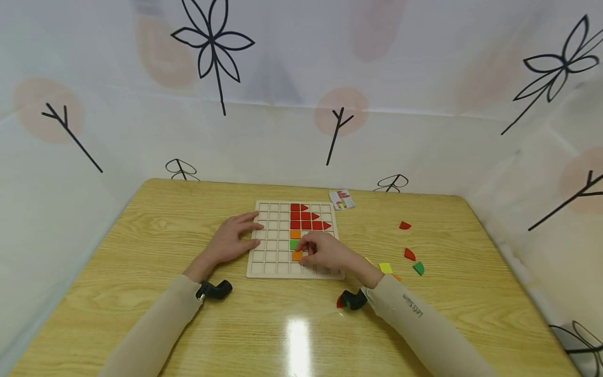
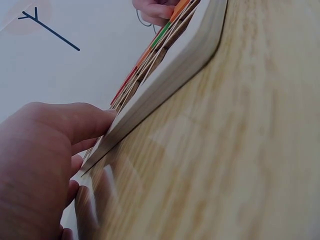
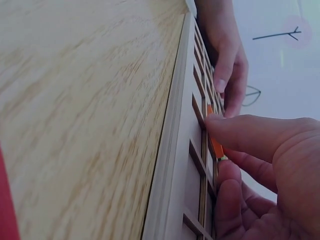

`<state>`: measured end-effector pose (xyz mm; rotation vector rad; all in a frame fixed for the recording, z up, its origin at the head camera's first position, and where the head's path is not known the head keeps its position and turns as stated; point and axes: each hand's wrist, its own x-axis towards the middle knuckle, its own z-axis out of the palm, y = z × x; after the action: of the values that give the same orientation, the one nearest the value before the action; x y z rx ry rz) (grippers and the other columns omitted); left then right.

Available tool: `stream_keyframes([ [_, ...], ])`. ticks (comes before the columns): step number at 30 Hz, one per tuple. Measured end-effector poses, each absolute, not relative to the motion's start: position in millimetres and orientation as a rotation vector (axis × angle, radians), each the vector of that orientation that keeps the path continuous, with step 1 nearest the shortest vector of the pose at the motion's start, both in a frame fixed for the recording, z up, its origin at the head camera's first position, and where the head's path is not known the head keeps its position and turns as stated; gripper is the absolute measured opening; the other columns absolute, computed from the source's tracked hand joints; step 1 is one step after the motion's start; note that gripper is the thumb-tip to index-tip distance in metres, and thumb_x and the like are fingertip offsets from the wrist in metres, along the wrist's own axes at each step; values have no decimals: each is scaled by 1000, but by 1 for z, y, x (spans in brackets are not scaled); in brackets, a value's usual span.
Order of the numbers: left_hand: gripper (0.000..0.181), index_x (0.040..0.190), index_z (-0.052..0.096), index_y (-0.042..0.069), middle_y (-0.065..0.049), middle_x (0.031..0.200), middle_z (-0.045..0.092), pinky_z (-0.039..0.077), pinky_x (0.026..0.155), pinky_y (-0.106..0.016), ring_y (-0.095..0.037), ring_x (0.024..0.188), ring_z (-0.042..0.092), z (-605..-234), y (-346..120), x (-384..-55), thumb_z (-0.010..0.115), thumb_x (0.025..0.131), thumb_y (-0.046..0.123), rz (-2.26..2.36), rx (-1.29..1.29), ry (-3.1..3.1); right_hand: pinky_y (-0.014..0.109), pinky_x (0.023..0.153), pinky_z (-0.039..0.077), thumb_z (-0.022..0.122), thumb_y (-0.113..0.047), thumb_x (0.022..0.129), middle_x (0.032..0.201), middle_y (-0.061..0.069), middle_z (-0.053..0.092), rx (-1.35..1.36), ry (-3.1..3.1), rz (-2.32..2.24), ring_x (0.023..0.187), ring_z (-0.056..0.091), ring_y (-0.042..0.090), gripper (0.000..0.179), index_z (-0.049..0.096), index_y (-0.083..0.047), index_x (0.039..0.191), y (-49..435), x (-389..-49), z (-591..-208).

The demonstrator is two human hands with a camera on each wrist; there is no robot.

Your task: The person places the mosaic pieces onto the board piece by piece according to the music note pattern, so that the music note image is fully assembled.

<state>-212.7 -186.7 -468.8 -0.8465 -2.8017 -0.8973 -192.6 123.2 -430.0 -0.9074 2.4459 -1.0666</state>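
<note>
A wooden grid board lies flat on the table. My right hand pinches an orange square tile between thumb and fingers, low in the grid, just below a green tile. Above the green one sits another orange tile. Three rows of red tiles, each ending in a pointed piece, fill cells at the top. My left hand rests at the board's left edge with its fingers spread, the fingertips on the rim.
Behind the board's right corner lies a small pattern card. Loose pieces are scattered on the right: red quarter-rounds, a green quarter-round and a yellow square. Another red piece shows beside the right wrist camera.
</note>
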Motion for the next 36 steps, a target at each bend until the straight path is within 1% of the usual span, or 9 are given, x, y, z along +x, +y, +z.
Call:
stream_keyframes([
  [30, 41, 130, 68, 15, -7, 155, 41, 23, 114, -57, -36, 140, 37, -469, -187, -212, 69, 94, 34, -906, -845, -2799, 27, 66, 46, 77, -14, 89, 85, -3, 57, -934, 2460, -1035, 73, 51, 13, 17, 71, -10, 104, 121, -193, -431],
  [36, 41, 130, 68, 15, -6, 155, 41, 24, 114, -57, -35, 140, 37, -471, -187, -214, 69, 94, 34, -886, -846, -2804, 28, 68, 47, 76, -14, 90, 88, -4, 60, -928, 2455, -1019, 75, 53, 13, 18, 71, -10, 106, 123, -193, -428],
])
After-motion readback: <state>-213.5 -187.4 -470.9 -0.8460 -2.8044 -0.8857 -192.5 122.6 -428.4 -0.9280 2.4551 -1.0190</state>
